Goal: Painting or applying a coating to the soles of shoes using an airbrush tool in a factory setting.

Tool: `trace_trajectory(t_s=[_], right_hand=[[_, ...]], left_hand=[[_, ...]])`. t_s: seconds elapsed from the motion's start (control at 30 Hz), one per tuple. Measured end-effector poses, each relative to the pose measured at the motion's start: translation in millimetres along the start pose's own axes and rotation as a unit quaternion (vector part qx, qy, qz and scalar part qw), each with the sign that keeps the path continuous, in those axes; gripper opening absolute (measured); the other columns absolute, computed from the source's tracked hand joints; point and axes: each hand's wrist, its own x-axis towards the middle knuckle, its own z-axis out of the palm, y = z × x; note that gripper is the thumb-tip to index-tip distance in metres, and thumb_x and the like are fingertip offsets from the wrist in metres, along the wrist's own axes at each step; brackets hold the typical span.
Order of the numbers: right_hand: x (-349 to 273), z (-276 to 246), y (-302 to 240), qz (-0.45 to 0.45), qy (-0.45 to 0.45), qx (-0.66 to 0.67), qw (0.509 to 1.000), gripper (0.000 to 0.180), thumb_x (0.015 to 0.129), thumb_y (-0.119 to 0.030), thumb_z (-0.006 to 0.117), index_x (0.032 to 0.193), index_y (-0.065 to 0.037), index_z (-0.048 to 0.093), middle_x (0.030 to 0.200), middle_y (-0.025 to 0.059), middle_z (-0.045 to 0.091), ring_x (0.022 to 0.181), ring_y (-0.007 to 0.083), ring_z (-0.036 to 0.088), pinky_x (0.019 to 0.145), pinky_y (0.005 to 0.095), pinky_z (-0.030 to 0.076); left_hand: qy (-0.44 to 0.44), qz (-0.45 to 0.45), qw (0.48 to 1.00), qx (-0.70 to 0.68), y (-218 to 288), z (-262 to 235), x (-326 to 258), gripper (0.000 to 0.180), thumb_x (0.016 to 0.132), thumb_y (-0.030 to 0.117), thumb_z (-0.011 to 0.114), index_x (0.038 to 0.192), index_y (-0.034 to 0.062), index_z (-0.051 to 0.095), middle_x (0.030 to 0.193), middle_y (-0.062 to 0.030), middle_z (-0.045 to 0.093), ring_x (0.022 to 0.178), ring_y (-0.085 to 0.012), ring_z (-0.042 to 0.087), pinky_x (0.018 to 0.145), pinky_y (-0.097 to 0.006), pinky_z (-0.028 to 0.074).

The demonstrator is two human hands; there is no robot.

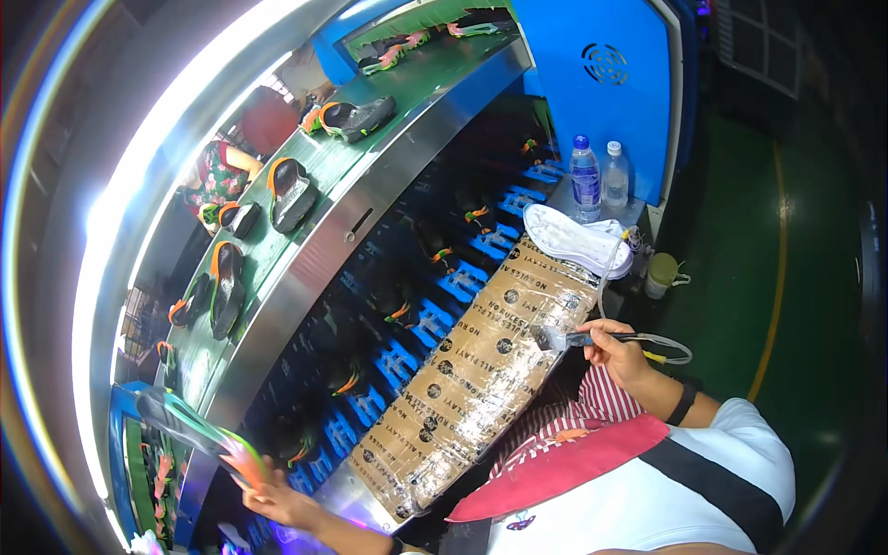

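At the lower left my left hand (282, 504) is closed on the orange-pink end of a shoe upper (199, 427), which is dark grey with a green edge. The upper is raised beside the green conveyor belt (250, 301). My right hand (618, 353) grips the dark handle of a brush (555, 339) with pale bristles. A thin clear tube (680, 344) runs from the handle. The brush is over a long work board (481, 370) wrapped in printed brown paper and clear film; whether the bristles touch it I cannot tell.
Several black-and-orange shoe uppers (292, 192) lie on the belt. White shoe soles (569, 236) are stacked at the board's far end, near two plastic bottles (585, 176) and a greenish container (660, 275). Blue holders (430, 324) run under the belt. Another person (222, 173) is across the belt.
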Motion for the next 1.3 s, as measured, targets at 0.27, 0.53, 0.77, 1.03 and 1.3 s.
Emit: trace_trajectory(t_s=[0.27, 0.53, 0.77, 1.03, 1.3], right_hand=[[11, 4, -5, -0.052, 0.002, 0.025, 0.998, 0.028, 0.088, -0.022, 0.054, 0.101, 0.002, 0.058, 0.072, 0.0072, 0.06, 0.057, 0.0063, 0.051, 0.05, 0.0173, 0.038], [1, 1, 1, -0.028, -0.022, 0.031, 0.999, 0.026, 0.088, -0.02, 0.055, 0.101, 0.002, 0.058, 0.074, 0.0086, 0.061, 0.06, 0.0064, 0.053, 0.051, 0.0164, 0.04], [-3, -3, 1, -0.021, -0.025, 0.02, 0.999, 0.021, 0.083, -0.012, 0.057, 0.099, 0.002, 0.057, 0.076, 0.0083, 0.062, 0.063, 0.0088, 0.058, 0.053, 0.0168, 0.042], [-4, 17, -9, 0.016, -0.031, 0.069, 0.997, 0.022, 0.082, -0.011, 0.059, 0.098, 0.004, 0.057, 0.076, 0.0095, 0.062, 0.061, 0.0075, 0.056, 0.052, 0.016, 0.041], [-6, 24, -4, 0.023, -0.024, 0.087, 0.996, 0.017, 0.081, -0.009, 0.058, 0.095, 0.001, 0.057, 0.076, 0.0102, 0.062, 0.066, 0.0105, 0.06, 0.054, 0.0187, 0.045]], left_hand=[[-0.18, -0.11, 0.976, -0.052, 26, 51, -130, 0.022, 0.08, 0.01, 0.058, 0.08, 0.0103, 0.037, 0.14, -0.0248, 0.018, 0.121, -0.035, 0.038, 0.092, -0.04, 0.042], [-0.378, -0.315, 0.868, 0.073, -19, 48, -225, 0.017, 0.079, -0.001, 0.058, 0.081, 0.0053, 0.042, 0.14, -0.0285, 0.014, 0.116, -0.0222, 0.042, 0.085, -0.035, 0.043], [-0.149, -0.664, 0.711, -0.175, -36, 76, -230, 0.04, 0.089, 0.035, 0.038, 0.116, 0.0072, 0.05, 0.111, -0.0071, 0.055, 0.097, -0.023, 0.055, 0.073, -0.037, 0.048], [-0.104, -0.768, 0.532, -0.34, -44, 137, -247, 0.038, 0.085, 0.035, 0.043, 0.104, 0.0051, 0.057, 0.098, -0.0129, 0.06, 0.091, -0.0305, 0.058, 0.074, -0.042, 0.05], [-0.147, -0.745, 0.529, -0.38, -56, 125, -274, 0.052, 0.08, 0.04, 0.046, 0.112, 0.0002, 0.052, 0.105, -0.0206, 0.056, 0.098, -0.0377, 0.053, 0.083, -0.045, 0.046]])
